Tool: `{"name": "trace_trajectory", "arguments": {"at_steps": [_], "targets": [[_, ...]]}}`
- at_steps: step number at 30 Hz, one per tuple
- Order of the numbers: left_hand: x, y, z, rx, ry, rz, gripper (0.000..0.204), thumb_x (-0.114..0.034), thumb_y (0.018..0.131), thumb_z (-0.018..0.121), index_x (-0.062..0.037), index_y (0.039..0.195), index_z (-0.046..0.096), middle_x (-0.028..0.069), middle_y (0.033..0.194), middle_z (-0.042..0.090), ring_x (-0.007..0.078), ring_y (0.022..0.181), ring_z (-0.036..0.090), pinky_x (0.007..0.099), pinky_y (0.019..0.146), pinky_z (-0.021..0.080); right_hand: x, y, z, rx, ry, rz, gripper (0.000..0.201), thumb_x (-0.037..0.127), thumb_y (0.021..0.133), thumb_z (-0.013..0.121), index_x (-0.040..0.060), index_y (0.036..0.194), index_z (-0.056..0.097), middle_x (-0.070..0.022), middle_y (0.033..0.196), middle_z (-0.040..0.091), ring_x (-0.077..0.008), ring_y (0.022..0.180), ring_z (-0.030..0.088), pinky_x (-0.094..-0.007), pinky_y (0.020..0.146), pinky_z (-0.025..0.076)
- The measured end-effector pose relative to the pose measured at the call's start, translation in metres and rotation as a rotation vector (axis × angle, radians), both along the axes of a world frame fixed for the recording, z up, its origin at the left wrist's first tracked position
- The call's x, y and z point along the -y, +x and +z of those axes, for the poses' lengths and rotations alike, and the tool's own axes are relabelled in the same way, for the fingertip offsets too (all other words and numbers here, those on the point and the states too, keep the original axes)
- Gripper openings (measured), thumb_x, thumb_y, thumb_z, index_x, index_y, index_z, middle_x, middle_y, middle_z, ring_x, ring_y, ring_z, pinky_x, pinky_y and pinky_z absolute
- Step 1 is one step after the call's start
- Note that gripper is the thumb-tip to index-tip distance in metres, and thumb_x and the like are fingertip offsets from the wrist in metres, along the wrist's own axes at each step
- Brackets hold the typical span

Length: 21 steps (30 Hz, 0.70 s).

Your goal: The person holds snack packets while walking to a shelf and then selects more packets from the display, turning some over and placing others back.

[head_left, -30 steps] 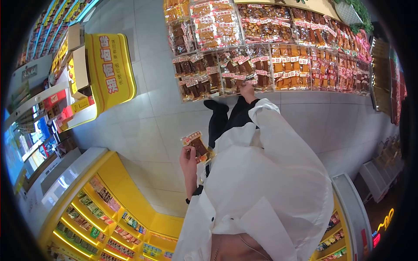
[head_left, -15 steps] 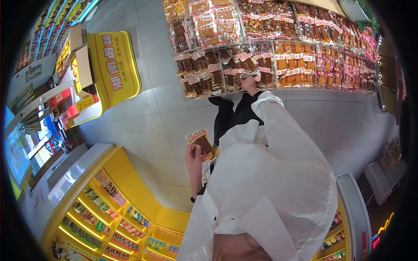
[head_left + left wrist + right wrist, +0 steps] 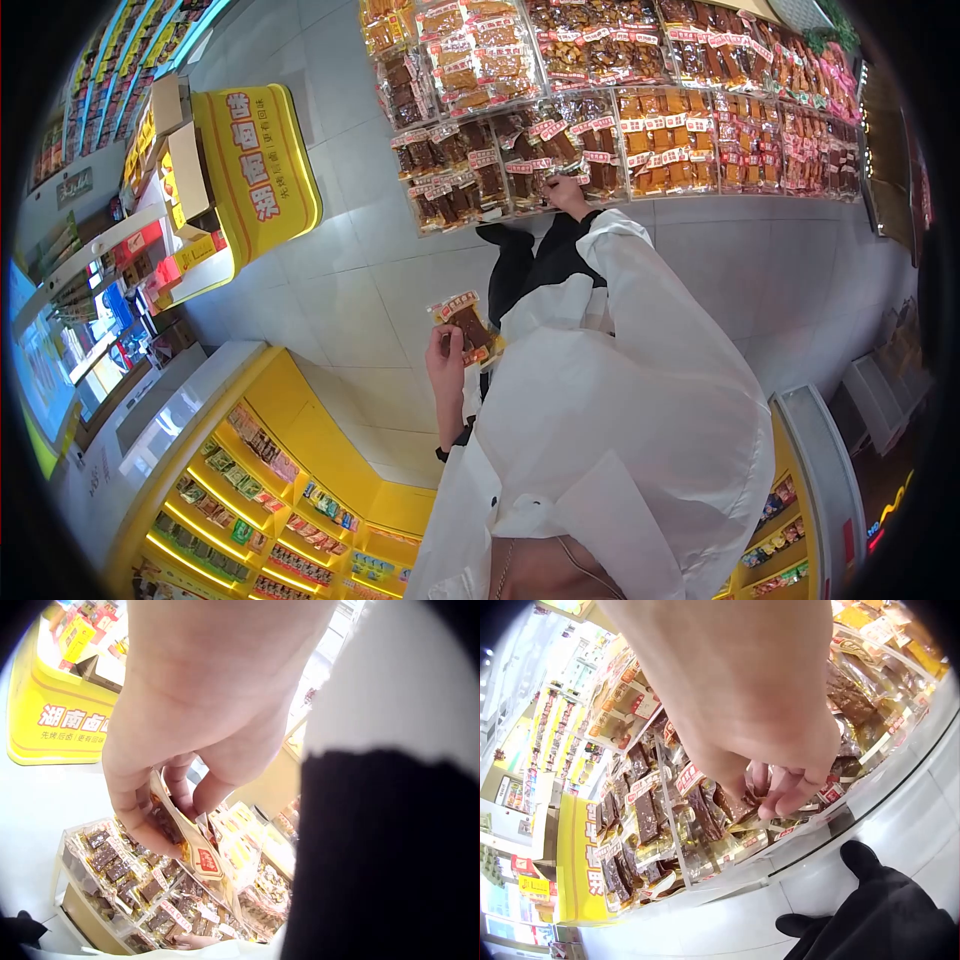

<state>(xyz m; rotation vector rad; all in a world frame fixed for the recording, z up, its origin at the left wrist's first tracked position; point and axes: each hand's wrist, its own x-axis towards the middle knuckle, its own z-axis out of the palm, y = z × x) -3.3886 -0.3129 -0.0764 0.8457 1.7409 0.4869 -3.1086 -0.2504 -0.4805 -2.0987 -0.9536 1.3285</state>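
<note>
My left hand [image 3: 445,362] grips a flat, clear snack packet [image 3: 470,326] with a dark brown slab inside and a red-and-white label at its top. In the left wrist view the packet [image 3: 206,859] is edge-on, between thumb and fingers. Further forward, my right hand [image 3: 568,196] reaches into the near side of a clear bin [image 3: 513,190] of similar brown packets. Seen from the right wrist, the thumb and curled fingertips of that hand [image 3: 780,769] pinch a brown packet [image 3: 735,810] among the others; its far part is covered by the hand.
Divided clear bins of orange packets [image 3: 665,150] and other snacks extend right and back. A yellow stand [image 3: 260,170] with open cartons is at the left. Yellow shelving [image 3: 300,410] stands behind on the left. My shoe [image 3: 860,859] is close to the display's base.
The head view has shifted slightly. My right hand stays in the same bin, its fingers working among the packets. The left hand keeps hold of its packet, slightly higher in view.
</note>
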Motion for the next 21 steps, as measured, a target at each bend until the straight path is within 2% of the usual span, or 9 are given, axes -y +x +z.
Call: {"name": "trace_trajectory", "arguments": {"at_steps": [3, 4, 6, 7, 11, 14, 17, 20, 21], "targets": [[-0.005, -0.003, -0.009, -0.008, 0.040, -0.085, 0.013, -0.017, 0.096, 0.060, -0.0048, 0.095, 0.057, -0.0039, 0.080, 0.054, 0.0036, 0.073, 0.047, 0.0203, 0.067, 0.041, 0.005, 0.007, 0.004, 0.121, -0.049, 0.036, 0.037, 0.037, 0.084, 0.066, 0.0060, 0.105, 0.068, -0.0119, 0.087, 0.072, -0.0293, 0.087, 0.069, -0.0409, 0.081, 0.052], [-0.009, -0.001, -0.009, -0.011, 0.039, -0.092, 0.012, -0.017, 0.096, 0.059, -0.0047, 0.095, 0.058, -0.0038, 0.080, 0.054, 0.0035, 0.073, 0.047, 0.0205, 0.067, 0.041, 0.008, 0.007, 0.006, 0.126, -0.048, 0.036, 0.037, 0.037, 0.084, 0.066, 0.0060, 0.105, 0.068, -0.0119, 0.087, 0.072, -0.0293, 0.087, 0.069, -0.0409, 0.081, 0.052], [-0.016, 0.004, -0.008, -0.014, 0.042, -0.096, 0.012, -0.016, 0.096, 0.059, -0.0045, 0.095, 0.058, -0.0037, 0.080, 0.054, 0.0034, 0.072, 0.046, 0.0207, 0.066, 0.041, 0.016, 0.003, 0.012, 0.164, -0.129, -0.224, 0.039, 0.037, 0.083, 0.067, 0.0077, 0.109, 0.067, -0.0106, 0.093, 0.072, -0.0291, 0.090, 0.068, -0.0402, 0.083, 0.052], [-0.020, 0.008, -0.007, -0.021, 0.071, -0.114, 0.012, -0.016, 0.097, 0.059, -0.0044, 0.095, 0.058, -0.0038, 0.079, 0.054, 0.0034, 0.072, 0.046, 0.0206, 0.066, 0.041, 0.019, 0.004, 0.014, 0.159, -0.145, -0.259, 0.040, 0.034, 0.083, 0.067, 0.0074, 0.112, 0.064, -0.0093, 0.098, 0.071, -0.0266, 0.093, 0.068, -0.0375, 0.085, 0.052], [-0.033, 0.017, -0.010, 0.010, 0.144, -0.178, 0.011, -0.015, 0.097, 0.058, -0.0040, 0.097, 0.057, -0.0038, 0.081, 0.055, 0.0036, 0.073, 0.048, 0.0200, 0.067, 0.042, 0.031, 0.013, 0.024, 0.043, -0.094, -0.275, 0.038, 0.032, 0.083, 0.067, 0.0056, 0.111, 0.064, -0.0098, 0.099, 0.071, -0.0237, 0.092, 0.068, -0.0353, 0.084, 0.052], [-0.040, 0.027, -0.005, -0.005, 0.125, -0.250, 0.010, -0.014, 0.097, 0.057, -0.0042, 0.098, 0.057, -0.0036, 0.083, 0.055, 0.0039, 0.075, 0.049, 0.0197, 0.068, 0.043, 0.032, 0.018, 0.039, -0.348, -0.208, -0.356, 0.038, 0.019, 0.086, 0.065, 0.0015, 0.119, 0.057, -0.0090, 0.087, 0.068, -0.0183, 0.065, 0.066, -0.0314, 0.054, 0.052], [-0.038, 0.042, 0.006, 0.039, 0.042, -0.155, 0.009, -0.013, 0.097, 0.057, -0.0041, 0.098, 0.057, -0.0035, 0.084, 0.056, 0.0040, 0.075, 0.050, 0.0197, 0.068, 0.043, 0.022, 0.014, 0.025, -0.397, -0.199, -0.317, 0.044, 0.014, 0.086, 0.064, -0.0024, 0.126, 0.053, -0.0085, 0.085, 0.066, -0.0152, 0.059, 0.063, -0.0280, 0.047, 0.049], [-0.026, 0.033, -0.007, 0.043, 0.141, -0.217, 0.009, -0.013, 0.097, 0.057, -0.0038, 0.098, 0.057, -0.0034, 0.084, 0.056, 0.0041, 0.074, 0.050, 0.0197, 0.068, 0.043, 0.002, 0.002, 0.024, -0.436, -0.209, -0.330, 0.052, 0.014, 0.083, 0.068, -0.0049, 0.128, 0.050, -0.0122, 0.088, 0.069, -0.0159, 0.056, 0.064, -0.0287, 0.042, 0.049], [-0.024, 0.033, -0.006, 0.029, 0.128, -0.204, 0.009, -0.012, 0.097, 0.057, -0.0035, 0.098, 0.057, -0.0030, 0.085, 0.057, 0.0041, 0.074, 0.050, 0.0199, 0.068, 0.043, -0.003, -0.002, 0.022, -0.354, -0.280, -0.324, 0.052, 0.020, 0.082, 0.070, -0.0030, 0.126, 0.054, -0.0143, 0.088, 0.070, -0.0227, 0.066, 0.068, -0.0345, 0.054, 0.054]]}}
